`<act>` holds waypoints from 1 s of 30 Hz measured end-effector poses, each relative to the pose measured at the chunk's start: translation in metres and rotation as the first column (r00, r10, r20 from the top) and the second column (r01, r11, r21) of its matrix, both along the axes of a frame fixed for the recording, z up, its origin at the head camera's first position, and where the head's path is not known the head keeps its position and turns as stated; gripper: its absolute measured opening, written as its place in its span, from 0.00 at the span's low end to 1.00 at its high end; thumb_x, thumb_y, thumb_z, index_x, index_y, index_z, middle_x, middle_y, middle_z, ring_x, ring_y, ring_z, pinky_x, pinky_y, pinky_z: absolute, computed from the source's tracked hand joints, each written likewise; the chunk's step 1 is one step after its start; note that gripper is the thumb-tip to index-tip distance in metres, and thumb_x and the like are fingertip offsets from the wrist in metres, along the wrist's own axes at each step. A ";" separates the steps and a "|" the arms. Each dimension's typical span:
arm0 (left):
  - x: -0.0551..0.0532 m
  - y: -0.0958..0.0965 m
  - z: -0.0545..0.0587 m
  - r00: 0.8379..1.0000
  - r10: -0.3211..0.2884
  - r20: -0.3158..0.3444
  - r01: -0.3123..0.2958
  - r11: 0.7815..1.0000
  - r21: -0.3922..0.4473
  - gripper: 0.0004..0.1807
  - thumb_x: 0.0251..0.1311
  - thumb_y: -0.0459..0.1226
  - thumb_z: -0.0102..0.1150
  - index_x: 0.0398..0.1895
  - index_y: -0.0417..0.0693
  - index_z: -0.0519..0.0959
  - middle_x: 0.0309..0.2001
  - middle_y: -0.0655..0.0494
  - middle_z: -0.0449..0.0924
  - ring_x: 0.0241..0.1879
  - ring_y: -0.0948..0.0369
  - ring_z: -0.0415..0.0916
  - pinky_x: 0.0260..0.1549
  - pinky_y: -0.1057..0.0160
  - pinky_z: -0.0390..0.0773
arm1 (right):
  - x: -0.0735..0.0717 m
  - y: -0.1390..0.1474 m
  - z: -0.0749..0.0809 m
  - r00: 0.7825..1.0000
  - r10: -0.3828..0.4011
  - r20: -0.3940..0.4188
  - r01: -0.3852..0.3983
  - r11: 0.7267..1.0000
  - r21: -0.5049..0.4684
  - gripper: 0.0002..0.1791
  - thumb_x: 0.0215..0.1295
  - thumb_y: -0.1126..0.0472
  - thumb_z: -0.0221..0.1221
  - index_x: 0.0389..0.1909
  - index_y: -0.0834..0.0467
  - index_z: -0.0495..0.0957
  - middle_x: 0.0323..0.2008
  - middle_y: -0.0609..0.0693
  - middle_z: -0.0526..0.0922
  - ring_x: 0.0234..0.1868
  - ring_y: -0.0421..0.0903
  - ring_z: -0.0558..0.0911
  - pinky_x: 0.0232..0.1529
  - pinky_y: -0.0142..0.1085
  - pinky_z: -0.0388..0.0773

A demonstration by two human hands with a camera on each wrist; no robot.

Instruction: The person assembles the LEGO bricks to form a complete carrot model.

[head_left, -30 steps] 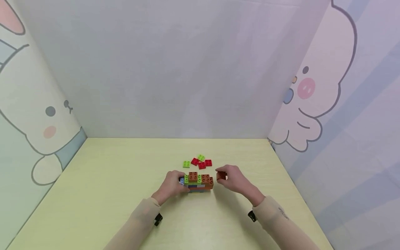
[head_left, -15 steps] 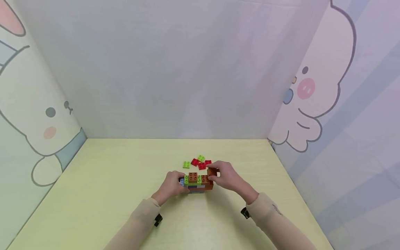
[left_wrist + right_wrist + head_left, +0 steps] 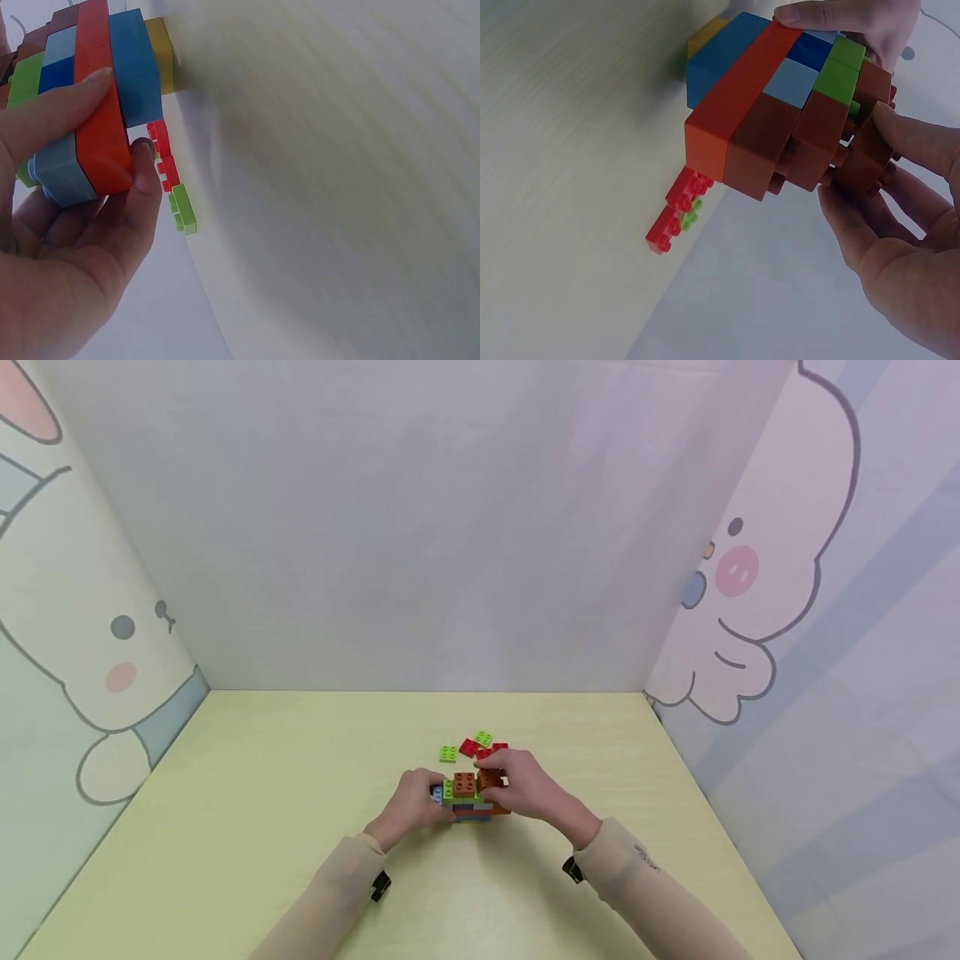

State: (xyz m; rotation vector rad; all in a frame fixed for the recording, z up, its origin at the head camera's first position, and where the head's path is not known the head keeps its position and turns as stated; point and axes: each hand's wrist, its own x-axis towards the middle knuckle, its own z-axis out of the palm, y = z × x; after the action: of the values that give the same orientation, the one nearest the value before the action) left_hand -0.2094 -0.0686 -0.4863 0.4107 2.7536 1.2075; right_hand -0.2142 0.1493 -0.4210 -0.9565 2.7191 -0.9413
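Steadying a long, multicoloured stack of studded plastic bricks (image 3: 780,86), the person's left hand (image 3: 411,797) pinched its left end on the pale yellow, wood-grained tabletop (image 3: 300,768). The right hand (image 3: 528,785) pinched a boxy, dark brown plastic brick (image 3: 866,156) over the stack's right end, near another brown plastic brick (image 3: 464,785) on top. I could see studs in the gap beneath it, so I judged it was not pressed home. Doing this well, I thought, meant levelling the brick, matching it to those studs and pushing straight down against the left hand's brace. Flat red (image 3: 468,747) and lime-green plastic bricks (image 3: 447,754) lay just beyond.
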 end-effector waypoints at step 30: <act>0.000 0.000 0.003 1.000 -0.002 0.006 0.002 1.000 -0.015 0.19 0.37 0.34 0.79 0.37 0.44 0.84 0.32 0.59 0.80 0.34 0.61 0.74 0.35 0.59 0.77 | -0.001 -0.006 -0.006 0.999 -0.016 0.035 0.013 0.998 0.069 0.21 0.57 0.61 0.68 0.52 0.57 0.81 0.44 0.45 0.81 0.40 0.39 0.76 0.40 0.31 0.75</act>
State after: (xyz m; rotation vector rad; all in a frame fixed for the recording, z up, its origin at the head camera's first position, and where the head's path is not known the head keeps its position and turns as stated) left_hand -0.2093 -0.0688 -0.4835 0.4082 2.7548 1.1846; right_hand -0.2154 0.1431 -0.4266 -0.8998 2.7130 -0.8535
